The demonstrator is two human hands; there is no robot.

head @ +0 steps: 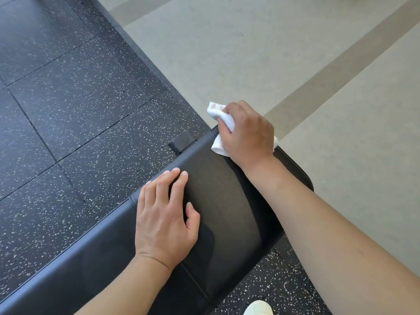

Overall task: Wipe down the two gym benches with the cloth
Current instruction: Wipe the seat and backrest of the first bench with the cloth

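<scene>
A black padded gym bench runs from the lower left up to the middle right of the head view. My right hand grips a crumpled white cloth and holds it down on the far end of the bench pad. My left hand rests flat on the near part of the pad by its left edge, fingers straight and together. Only one bench shows in this view.
Black speckled rubber floor tiles cover the left side. Grey smooth flooring with darker stripes lies beyond the bench end. A black bench foot pokes out on the left of the pad. A white shoe shows at the bottom edge.
</scene>
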